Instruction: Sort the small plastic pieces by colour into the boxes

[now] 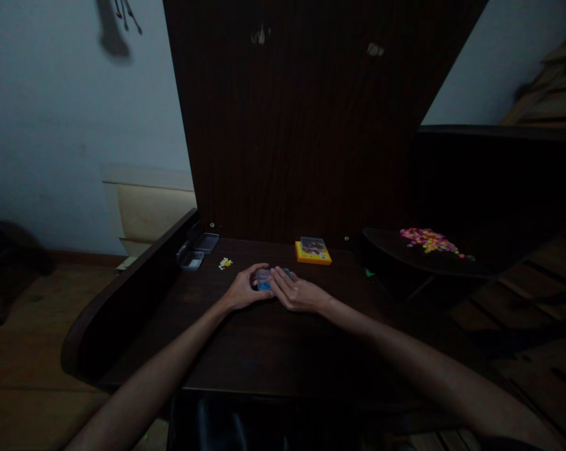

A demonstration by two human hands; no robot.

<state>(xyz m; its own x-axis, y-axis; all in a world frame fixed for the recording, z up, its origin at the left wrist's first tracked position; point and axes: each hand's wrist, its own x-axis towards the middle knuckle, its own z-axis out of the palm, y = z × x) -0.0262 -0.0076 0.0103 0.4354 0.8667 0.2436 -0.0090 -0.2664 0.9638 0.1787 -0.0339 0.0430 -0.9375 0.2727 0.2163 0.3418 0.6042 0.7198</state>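
A small clear plastic box point(265, 285) with blue bits inside is between my hands above the dark desk point(245, 351). My left hand point(243, 289) grips its left side, fingers behind and thumb along the near edge. Over the right part of the box lie the fingers of my right hand point(292, 291), held close together and hiding much of the top. Left of them, a small cluster of pale yellow and white pieces point(225, 264) rests on the desk.
At the back left stand two small plastic cases point(191, 260) point(206, 243). A yellow box point(313, 254) carries another clear case point(313, 244). Pink and yellow pieces point(428, 240) are heaped on a side shelf point(381, 243). A raised side panel point(123, 307) borders the desk's left.
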